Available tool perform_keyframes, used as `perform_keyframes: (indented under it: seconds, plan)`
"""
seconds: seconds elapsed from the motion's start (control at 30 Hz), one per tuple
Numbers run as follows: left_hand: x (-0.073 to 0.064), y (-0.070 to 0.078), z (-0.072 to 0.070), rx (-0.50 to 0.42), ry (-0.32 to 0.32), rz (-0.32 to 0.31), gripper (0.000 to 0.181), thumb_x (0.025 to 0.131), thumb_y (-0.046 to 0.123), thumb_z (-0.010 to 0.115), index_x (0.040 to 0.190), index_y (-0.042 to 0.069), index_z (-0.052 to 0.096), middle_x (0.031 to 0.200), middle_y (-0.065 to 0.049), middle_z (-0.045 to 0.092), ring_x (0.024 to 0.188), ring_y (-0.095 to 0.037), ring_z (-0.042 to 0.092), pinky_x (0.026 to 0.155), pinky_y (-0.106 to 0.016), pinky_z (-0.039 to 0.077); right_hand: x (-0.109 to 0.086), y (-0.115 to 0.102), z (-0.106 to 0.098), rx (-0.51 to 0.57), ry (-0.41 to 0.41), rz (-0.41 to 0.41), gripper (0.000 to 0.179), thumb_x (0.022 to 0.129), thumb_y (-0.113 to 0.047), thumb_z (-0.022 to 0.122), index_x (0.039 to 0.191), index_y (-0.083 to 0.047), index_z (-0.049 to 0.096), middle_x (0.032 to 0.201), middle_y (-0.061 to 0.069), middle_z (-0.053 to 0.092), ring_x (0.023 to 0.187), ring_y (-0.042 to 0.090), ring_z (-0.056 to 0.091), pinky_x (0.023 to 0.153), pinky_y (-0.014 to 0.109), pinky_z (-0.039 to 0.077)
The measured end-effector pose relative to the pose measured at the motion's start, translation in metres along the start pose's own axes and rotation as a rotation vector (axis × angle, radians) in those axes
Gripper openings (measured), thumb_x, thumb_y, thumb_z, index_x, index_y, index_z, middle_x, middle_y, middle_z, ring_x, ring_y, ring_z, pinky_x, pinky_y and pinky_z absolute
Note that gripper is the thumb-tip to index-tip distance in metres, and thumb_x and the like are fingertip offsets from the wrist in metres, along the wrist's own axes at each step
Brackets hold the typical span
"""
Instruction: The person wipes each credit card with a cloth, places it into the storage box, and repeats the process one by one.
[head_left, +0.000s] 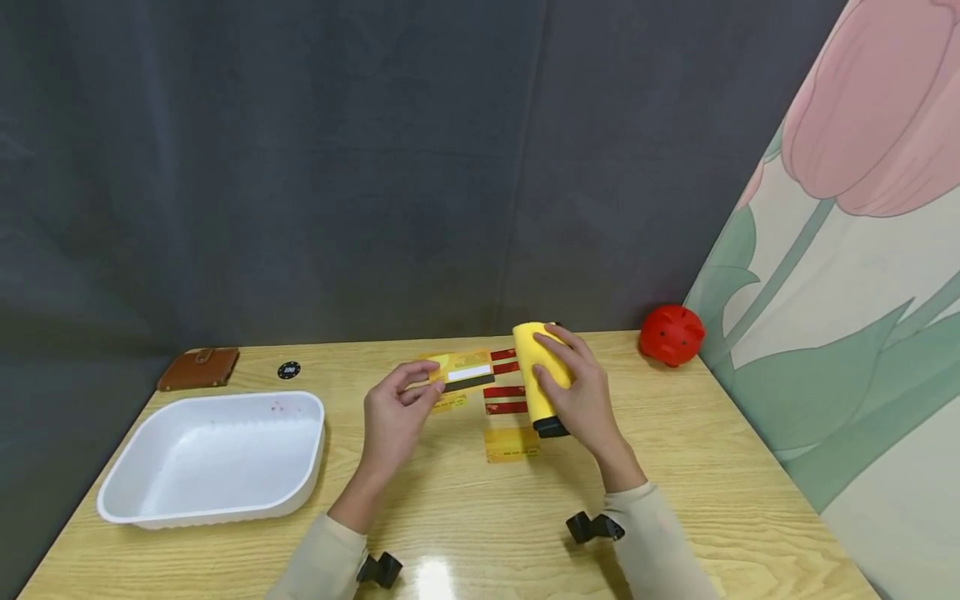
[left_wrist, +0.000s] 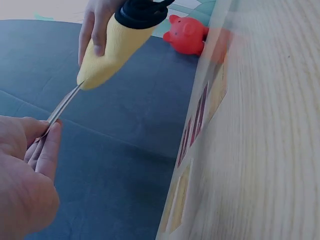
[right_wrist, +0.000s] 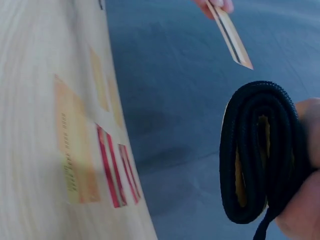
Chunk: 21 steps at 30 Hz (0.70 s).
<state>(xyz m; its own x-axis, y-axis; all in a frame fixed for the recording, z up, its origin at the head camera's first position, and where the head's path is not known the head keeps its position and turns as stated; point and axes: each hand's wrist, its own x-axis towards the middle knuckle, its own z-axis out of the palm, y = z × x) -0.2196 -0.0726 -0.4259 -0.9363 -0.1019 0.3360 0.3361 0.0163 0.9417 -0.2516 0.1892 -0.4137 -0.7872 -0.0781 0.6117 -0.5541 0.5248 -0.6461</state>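
Note:
Between thumb and fingers, my left hand (head_left: pixel 396 408) pinches an orange-yellow bank card (head_left: pixel 463 372), raised over the table with its dark stripe and white strip showing. My right hand (head_left: pixel 581 383) grips a folded yellow cloth (head_left: pixel 536 375) with black edging; its rolled black end (right_wrist: pixel 260 150) faces the right wrist camera. The card's far edge is near the cloth; in the left wrist view they seem to meet, in the right wrist view they look apart. Beneath the hands lie an orange card (head_left: pixel 512 445), red-striped cards (head_left: pixel 506 400) and another yellow card (head_left: pixel 450 403), partly covered.
A white plastic tray (head_left: pixel 217 454) stands at the left. Behind it are a brown leather wallet (head_left: pixel 198 369) and a black chip (head_left: pixel 288 369) marked 100. The red piggy bank (head_left: pixel 671 335) sits at the back right, near a flower-painted wall. A dark curtain (head_left: pixel 337 167) hangs behind the table.

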Motion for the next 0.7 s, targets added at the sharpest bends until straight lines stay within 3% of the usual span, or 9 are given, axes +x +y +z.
perform_keyframes:
  seconds: [0.23, 0.43, 0.53, 0.7]
  plan:
    - [0.004, 0.014, -0.014, 0.017, 0.005, -0.002, 0.027, 0.091, 0.002, 0.077, 0.118, 0.003, 0.074, 0.111, -0.022, 0.075, 0.087, -0.006, 0.077, 0.078, -0.025, 0.064, 0.004, -0.002, -0.017, 0.019, 0.047, 0.024, 0.045, 0.089, 0.001, 0.077, 0.132, -0.011, 0.071, 0.147, 0.008, 0.059, 0.13, 0.029, 0.058, 0.092, 0.003, 0.044]
    - [0.004, 0.029, -0.047, 0.098, 0.015, -0.002, 0.029, 0.093, 0.008, 0.076, 0.122, 0.005, 0.074, 0.11, -0.022, 0.074, 0.089, -0.002, 0.075, 0.081, -0.021, 0.063, 0.005, -0.005, -0.027, 0.03, 0.071, 0.048, 0.045, 0.091, -0.001, 0.076, 0.134, -0.012, 0.07, 0.149, 0.008, 0.058, 0.134, 0.028, 0.055, 0.093, 0.004, 0.043]
    - [0.003, 0.035, -0.067, 0.147, 0.028, 0.018, 0.029, 0.095, 0.009, 0.074, 0.124, 0.006, 0.073, 0.109, -0.018, 0.075, 0.089, -0.001, 0.074, 0.081, -0.02, 0.062, 0.005, -0.006, -0.031, 0.049, 0.078, 0.058, 0.045, 0.091, -0.001, 0.075, 0.134, -0.012, 0.07, 0.149, 0.007, 0.058, 0.134, 0.026, 0.055, 0.091, 0.005, 0.044]
    - [-0.005, 0.041, -0.106, 0.227, 0.078, 0.053, 0.029, 0.098, 0.006, 0.07, 0.126, 0.001, 0.071, 0.103, 0.01, 0.076, 0.085, -0.001, 0.075, 0.079, -0.02, 0.062, 0.003, -0.005, -0.028, 0.075, 0.065, 0.066, 0.044, 0.092, -0.004, 0.075, 0.135, -0.014, 0.07, 0.149, 0.006, 0.058, 0.134, 0.024, 0.054, 0.09, 0.005, 0.045]
